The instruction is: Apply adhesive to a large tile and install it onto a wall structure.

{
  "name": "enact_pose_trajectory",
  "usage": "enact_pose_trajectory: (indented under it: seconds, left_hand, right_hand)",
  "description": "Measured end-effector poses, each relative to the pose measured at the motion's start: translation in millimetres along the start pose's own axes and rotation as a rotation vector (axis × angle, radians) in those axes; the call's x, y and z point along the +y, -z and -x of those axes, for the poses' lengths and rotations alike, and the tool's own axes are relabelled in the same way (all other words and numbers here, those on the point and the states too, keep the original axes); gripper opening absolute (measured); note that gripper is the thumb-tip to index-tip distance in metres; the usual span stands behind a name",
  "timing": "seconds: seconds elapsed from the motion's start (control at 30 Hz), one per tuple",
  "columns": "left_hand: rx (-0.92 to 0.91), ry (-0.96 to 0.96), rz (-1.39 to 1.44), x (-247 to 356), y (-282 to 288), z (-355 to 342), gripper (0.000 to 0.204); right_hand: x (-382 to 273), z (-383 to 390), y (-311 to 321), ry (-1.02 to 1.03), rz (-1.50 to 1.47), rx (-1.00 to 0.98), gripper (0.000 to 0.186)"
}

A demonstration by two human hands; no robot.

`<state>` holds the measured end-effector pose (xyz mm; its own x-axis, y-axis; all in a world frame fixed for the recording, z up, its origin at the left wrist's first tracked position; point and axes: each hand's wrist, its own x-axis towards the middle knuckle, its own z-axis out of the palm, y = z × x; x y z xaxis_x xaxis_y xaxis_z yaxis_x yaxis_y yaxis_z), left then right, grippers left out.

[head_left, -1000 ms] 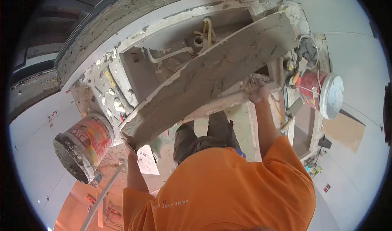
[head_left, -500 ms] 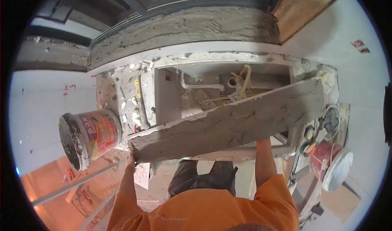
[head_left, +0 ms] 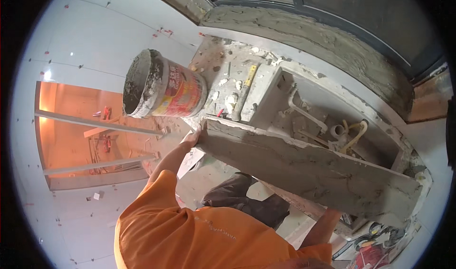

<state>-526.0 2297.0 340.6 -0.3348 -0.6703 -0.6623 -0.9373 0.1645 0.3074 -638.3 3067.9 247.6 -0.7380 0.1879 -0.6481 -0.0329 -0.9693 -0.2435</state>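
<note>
A long slab (head_left: 304, 167), its upper face coated with grey mortar, lies slantwise over the front of a counter with an open basin-like recess (head_left: 270, 98). My left hand (head_left: 193, 138) grips its left end, thumb side up and fingers partly behind the edge. Along the near edge toward the right, my right hand (head_left: 332, 215) holds the slab from below; its fingers are hidden underneath. Beyond the slab, white pipe (head_left: 306, 114) and a yellow hose (head_left: 354, 140) show inside the recess.
Left of the slab, a mortar-smeared bucket (head_left: 183, 91) lies tilted. A yellow-and-dark hand tool (head_left: 245, 91) rests among rubble on the counter. A red bucket (head_left: 373, 255) and cables are at lower right. Two grey bars (head_left: 102, 122) cross an orange-lit opening. Fresh mortar lines the window sill (head_left: 304, 38).
The view has turned to the left, so the bucket and orange-lit opening sit further into the picture. Both hands keep their hold on the slab, which now slopes down to the right in view.
</note>
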Motion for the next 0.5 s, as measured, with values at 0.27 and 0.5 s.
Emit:
enact_pose_trajectory:
  seconds: [0.27, 0.5]
  left_hand:
    - [-0.112, -0.064, 0.154, 26.1, 41.8, 80.9, 0.093]
    - [-0.445, -0.538, 0.979, 95.4, 182.7, 243.0, 0.065]
  right_hand:
    - [-44.5, 12.5, -100.9, 0.087, 0.132, -0.126, 0.056]
    - [-88.7, 110.5, -201.9, 0.206, 0.231, -0.182, 0.055]
